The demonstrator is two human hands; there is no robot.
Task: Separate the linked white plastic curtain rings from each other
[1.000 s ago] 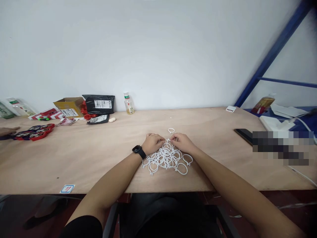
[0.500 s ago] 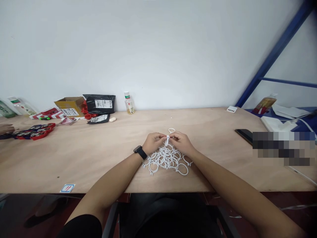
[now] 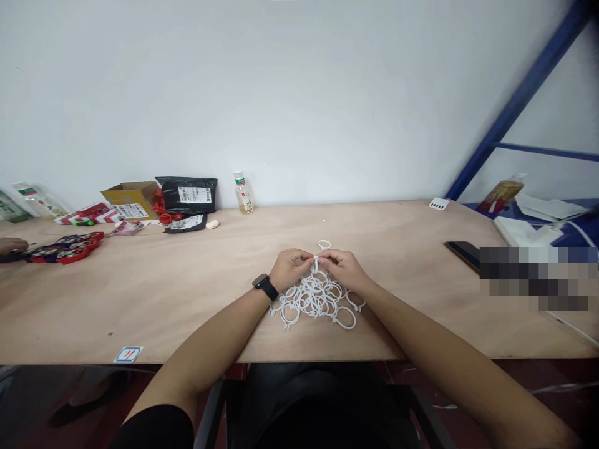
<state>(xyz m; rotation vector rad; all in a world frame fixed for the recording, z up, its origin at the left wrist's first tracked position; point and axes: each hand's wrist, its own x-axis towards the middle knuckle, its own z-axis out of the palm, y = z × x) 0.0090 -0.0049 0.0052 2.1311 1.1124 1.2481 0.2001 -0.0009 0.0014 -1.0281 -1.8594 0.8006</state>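
My left hand [image 3: 291,269] and my right hand [image 3: 344,268] meet just beyond a pile of white plastic rings [image 3: 311,298]. Between their fingertips they pinch one white curtain ring [image 3: 316,265], seen nearly edge-on and held above the far side of the pile. Both hands are closed, with the thumbs facing each other. A single ring [image 3: 324,245] lies on the table behind the fingers. At the pile's near right, another ring [image 3: 345,318] lies flat. The small clasp on the held ring is partly hidden by the fingers.
On the wooden table [image 3: 196,312], a cardboard box [image 3: 131,202], a black parcel bag [image 3: 187,194] and a bottle [image 3: 244,196] stand along the wall. A phone [image 3: 461,252] lies at right. At far left, another person's hand [image 3: 13,244] is beside red and blue items [image 3: 70,247].
The held ring has turned slightly between my fingertips and looks narrower. Both hands stay in nearly the same place; the pile has not changed.
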